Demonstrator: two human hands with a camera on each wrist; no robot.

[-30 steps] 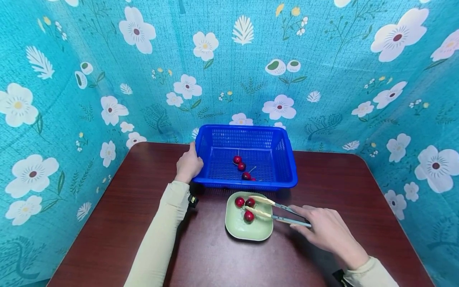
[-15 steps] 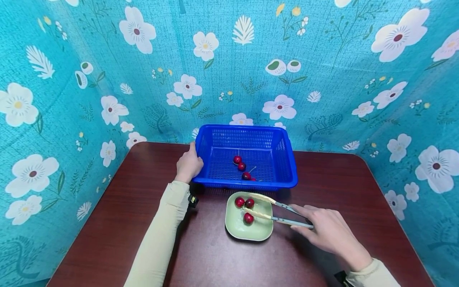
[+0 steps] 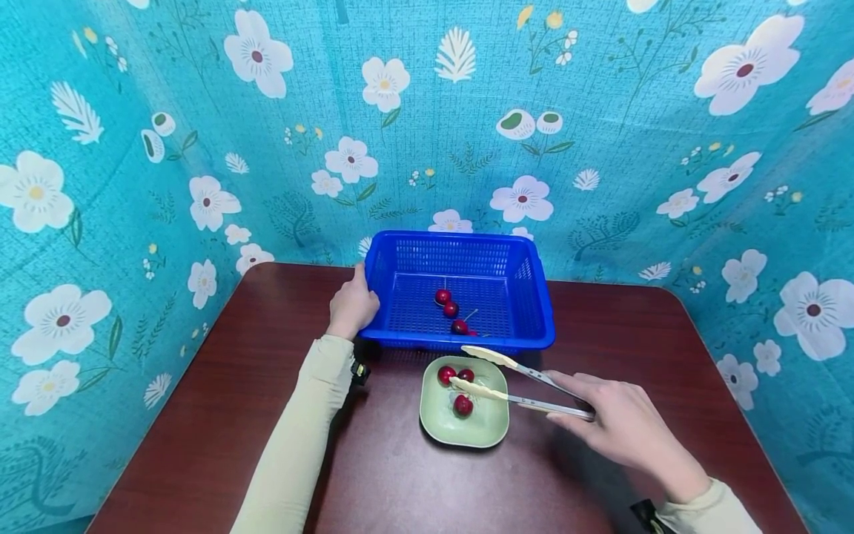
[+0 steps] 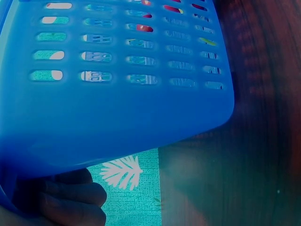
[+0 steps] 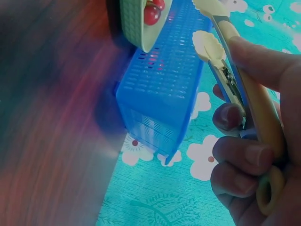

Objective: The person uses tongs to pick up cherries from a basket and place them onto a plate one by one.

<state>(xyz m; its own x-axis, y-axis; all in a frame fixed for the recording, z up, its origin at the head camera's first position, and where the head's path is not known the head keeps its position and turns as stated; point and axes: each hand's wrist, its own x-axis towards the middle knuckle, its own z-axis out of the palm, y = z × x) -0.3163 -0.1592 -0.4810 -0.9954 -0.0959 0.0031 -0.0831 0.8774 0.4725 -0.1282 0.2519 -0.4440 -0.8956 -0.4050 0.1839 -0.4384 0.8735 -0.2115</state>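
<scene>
My left hand [image 3: 353, 304] grips the left rim of the blue plastic basket [image 3: 507, 345]; in the left wrist view its curled fingers [image 4: 75, 195] show beneath the rim. With my right hand [image 3: 623, 426] I hold metal tongs [image 3: 547, 406] with cream tips, spread apart with nothing between them. The nearer tip overlaps the green dish [image 3: 467, 434] in the head view, and the farther tip is by the basket's front rim. On the dish lie three cherries, one at the left [image 3: 446, 375], another beside it [image 3: 466, 376], and one nearer me [image 3: 463, 405].
Several red cherries [image 3: 451, 310], some with stems, lie in the basket near its front wall. The basket stands at the back of the dark brown table [image 3: 373, 460], against a turquoise flowered curtain [image 3: 427, 148]. The dish sits just in front of it.
The tongs have spread wider and drawn away from the cherries, their far tip now toward the basket rim. My right hand has shifted slightly right. The left hand stays on the basket.
</scene>
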